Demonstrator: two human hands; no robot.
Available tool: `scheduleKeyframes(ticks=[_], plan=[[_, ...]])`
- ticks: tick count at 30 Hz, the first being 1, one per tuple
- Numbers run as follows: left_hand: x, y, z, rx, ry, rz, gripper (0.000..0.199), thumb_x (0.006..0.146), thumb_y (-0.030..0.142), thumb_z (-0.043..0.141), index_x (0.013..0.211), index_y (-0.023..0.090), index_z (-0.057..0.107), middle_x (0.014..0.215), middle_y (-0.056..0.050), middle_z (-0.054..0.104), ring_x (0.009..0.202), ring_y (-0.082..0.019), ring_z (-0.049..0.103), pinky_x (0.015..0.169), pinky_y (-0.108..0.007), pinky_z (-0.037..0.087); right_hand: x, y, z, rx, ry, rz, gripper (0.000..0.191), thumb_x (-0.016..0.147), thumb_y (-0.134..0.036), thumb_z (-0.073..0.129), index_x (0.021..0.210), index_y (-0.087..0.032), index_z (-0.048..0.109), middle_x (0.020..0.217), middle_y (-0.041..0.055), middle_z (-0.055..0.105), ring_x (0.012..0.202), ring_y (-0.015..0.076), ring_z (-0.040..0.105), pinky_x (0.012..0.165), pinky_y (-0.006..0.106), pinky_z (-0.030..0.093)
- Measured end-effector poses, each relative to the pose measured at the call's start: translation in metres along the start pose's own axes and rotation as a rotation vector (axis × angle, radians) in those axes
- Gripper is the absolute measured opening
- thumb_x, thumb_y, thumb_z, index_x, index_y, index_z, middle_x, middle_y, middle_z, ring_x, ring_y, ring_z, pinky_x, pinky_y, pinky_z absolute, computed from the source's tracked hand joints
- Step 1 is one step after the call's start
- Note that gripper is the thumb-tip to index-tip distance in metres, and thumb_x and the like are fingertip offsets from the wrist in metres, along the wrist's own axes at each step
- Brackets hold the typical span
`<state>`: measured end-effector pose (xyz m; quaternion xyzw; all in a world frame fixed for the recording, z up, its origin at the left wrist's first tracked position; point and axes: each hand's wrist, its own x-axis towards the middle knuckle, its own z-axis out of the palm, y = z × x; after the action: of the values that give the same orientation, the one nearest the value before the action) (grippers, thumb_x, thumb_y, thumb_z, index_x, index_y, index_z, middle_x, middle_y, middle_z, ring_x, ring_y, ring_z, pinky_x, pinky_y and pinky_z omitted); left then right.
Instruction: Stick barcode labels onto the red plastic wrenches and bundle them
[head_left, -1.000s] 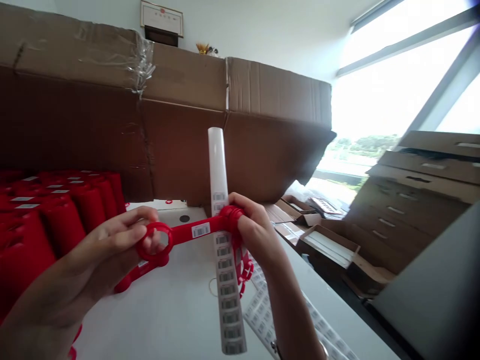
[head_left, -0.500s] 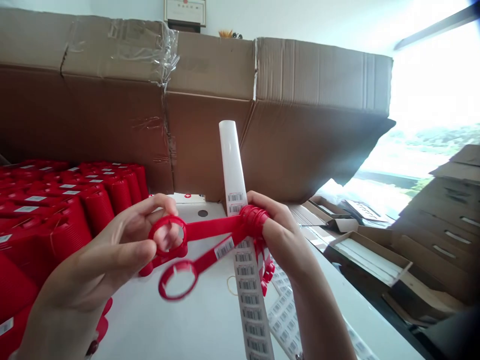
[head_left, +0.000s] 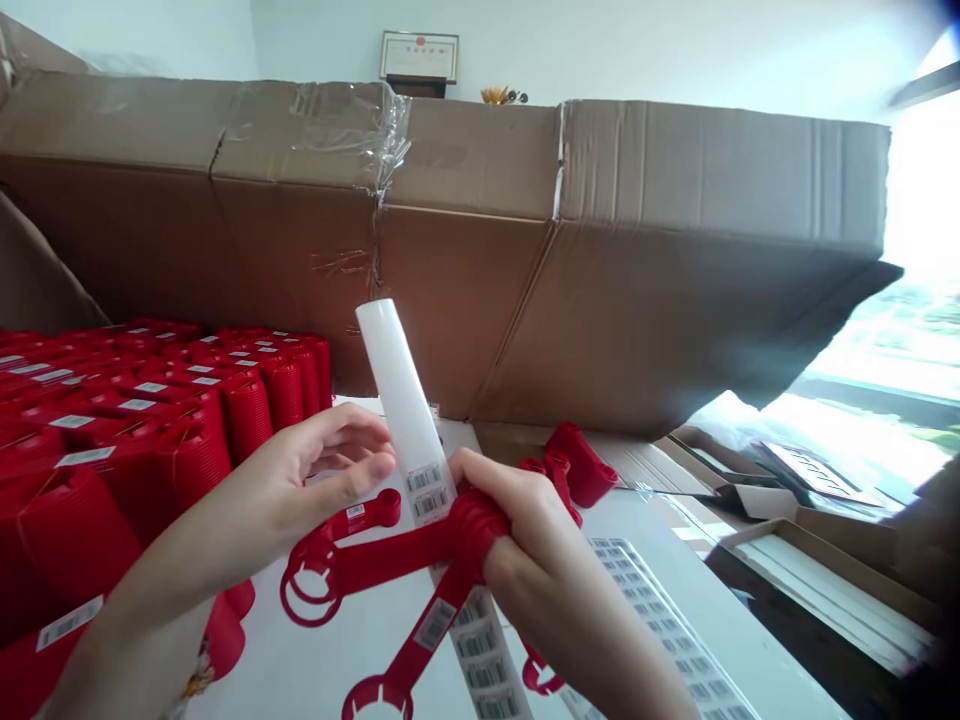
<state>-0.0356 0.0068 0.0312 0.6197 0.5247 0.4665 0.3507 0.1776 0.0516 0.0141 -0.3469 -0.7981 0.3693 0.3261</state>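
Right grip [head_left: 529, 520]: closed around the bunched ends of red straps [head_left: 394, 565]; bunched part half hidden by the fingers, number of straps not possible to tell. Lower ring [head_left: 352, 697], below and left of the right grip: cut off by the bottom edge. Barcode strip [head_left: 416, 440]: middle stretch covered by straps and right grip, foot out of view; manner of hold hard to make out, print too small to read. Left grip [head_left: 296, 475]: spread wide, just left of the strip; contact with its edge not possible to tell.

Short red piece [head_left: 367, 512]: just below the left grip, on the white table [head_left: 277, 680], partly screened by the upper strap. Red stacks [head_left: 247, 410]: left of and beyond the left grip, white labels on top, cut off at the left edge. Red bundle [head_left: 589, 472]: beyond the right grip. Label sheets [head_left: 660, 620]: right of the right grip, partly under the forearm. Large brown carton [head_left: 637, 320]: beyond both grips, blocking the view behind. Open box [head_left: 832, 600]: well right of the right grip.

Straps: glossy red, flat, fanned leftward from the right grip, ring-ended, lower one with white barcode label [head_left: 436, 624].
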Motion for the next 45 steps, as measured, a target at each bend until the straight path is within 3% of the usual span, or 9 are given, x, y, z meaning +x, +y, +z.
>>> scheduleKeyframes(ticks=[3, 5, 9, 15, 25, 30, 36, 41, 45], plan=[[0.003, 0.000, 0.007, -0.104, 0.009, 0.022, 0.027, 0.089, 0.044, 0.072, 0.112, 0.030, 0.071, 0.112, -0.002, 0.075, 0.103, -0.023, 0.071, 0.092, -0.032, 0.058, 0.000, 0.000, 0.009, -0.041, -0.017, 0.012, 0.023, 0.077, -0.001, 0.040, 0.073, -0.023, 0.044, 0.065, -0.0047, 0.056, 0.059, 0.0129, 0.046, 0.047, 0.024, 0.034], [0.005, -0.002, 0.011, -0.161, 0.086, 0.030, 0.026, 0.085, 0.043, 0.076, 0.105, 0.027, 0.072, 0.102, -0.002, 0.077, 0.096, -0.024, 0.073, 0.087, -0.032, 0.061, 0.002, 0.000, 0.011, -0.036, -0.024, 0.033, 0.024, 0.075, -0.001, 0.038, 0.073, -0.023, 0.045, 0.064, -0.0043, 0.055, 0.058, 0.0132, 0.046, 0.046, 0.024, 0.033], [0.007, -0.003, 0.015, -0.215, 0.220, 0.016, 0.032, 0.085, 0.053, 0.075, 0.099, 0.025, 0.070, 0.089, -0.001, 0.075, 0.088, -0.023, 0.074, 0.076, -0.030, 0.063, 0.008, -0.001, 0.011, -0.013, -0.047, 0.076, 0.024, 0.073, -0.001, 0.037, 0.072, -0.023, 0.047, 0.064, -0.0033, 0.055, 0.056, 0.0132, 0.047, 0.043, 0.024, 0.030], [0.011, -0.002, 0.025, -0.030, 0.270, -0.026, 0.038, 0.080, 0.044, 0.082, 0.107, 0.026, 0.063, 0.102, 0.000, 0.073, 0.103, -0.022, 0.069, 0.089, -0.034, 0.060, 0.010, 0.000, 0.016, -0.106, 0.078, 0.109, 0.025, 0.070, 0.001, 0.038, 0.069, -0.024, 0.034, 0.055, -0.0056, 0.043, 0.050, 0.0117, 0.032, 0.039, 0.026, 0.020], [0.023, -0.015, 0.030, -0.227, 0.182, 0.040, 0.028, 0.080, 0.034, 0.082, 0.100, 0.025, 0.064, 0.098, 0.000, 0.076, 0.097, -0.019, 0.072, 0.089, -0.031, 0.059, 0.013, 0.001, 0.016, -0.289, 0.085, 0.110, 0.033, 0.066, 0.008, 0.035, 0.073, -0.025, 0.032, 0.058, -0.0048, 0.046, 0.053, 0.0145, 0.039, 0.045, 0.031, 0.017], [0.023, -0.013, 0.039, -0.132, 0.230, 0.033, 0.032, 0.082, 0.041, 0.079, 0.102, 0.025, 0.060, 0.094, 0.001, 0.070, 0.093, -0.018, 0.069, 0.088, -0.032, 0.058, 0.013, 0.002, 0.016, -0.295, 0.127, 0.128, 0.034, 0.066, 0.008, 0.036, 0.072, -0.025, 0.029, 0.057, -0.0048, 0.045, 0.051, 0.0143, 0.037, 0.045, 0.030, 0.017], [0.019, -0.010, 0.045, 0.052, 0.329, 0.023, 0.028, 0.083, 0.047, 0.076, 0.098, 0.026, 0.065, 0.095, 0.000, 0.072, 0.093, -0.022, 0.070, 0.085, -0.035, 0.055, 0.012, 0.000, 0.021, -0.396, 0.174, 0.054, 0.040, 0.062, 0.009, 0.037, 0.075, -0.027, 0.028, 0.055, -0.0065, 0.038, 0.050, 0.0149, 0.034, 0.046, 0.029, 0.019], [0.015, -0.009, 0.050, 0.177, 0.422, 0.027, 0.016, 0.086, 0.043, 0.073, 0.094, 0.029, 0.069, 0.094, 0.001, 0.077, 0.091, -0.023, 0.072, 0.080, -0.034, 0.055, 0.015, -0.001, 0.026, -0.524, 0.176, 0.070, 0.044, 0.061, 0.012, 0.040, 0.075, -0.028, 0.025, 0.056, -0.0069, 0.038, 0.049, 0.0142, 0.031, 0.045, 0.028, 0.021], [0.014, -0.009, 0.054, 0.290, 0.429, 0.044, 0.010, 0.089, 0.038, 0.070, 0.094, 0.029, 0.070, 0.091, 0.003, 0.078, 0.086, -0.021, 0.073, 0.077, -0.034, 0.054, 0.019, 0.000, 0.031, -0.579, 0.179, 0.083, 0.045, 0.063, 0.011, 0.042, 0.076, -0.027, 0.024, 0.054, -0.0079, 0.035, 0.045, 0.0133, 0.025, 0.044, 0.029, 0.018]])
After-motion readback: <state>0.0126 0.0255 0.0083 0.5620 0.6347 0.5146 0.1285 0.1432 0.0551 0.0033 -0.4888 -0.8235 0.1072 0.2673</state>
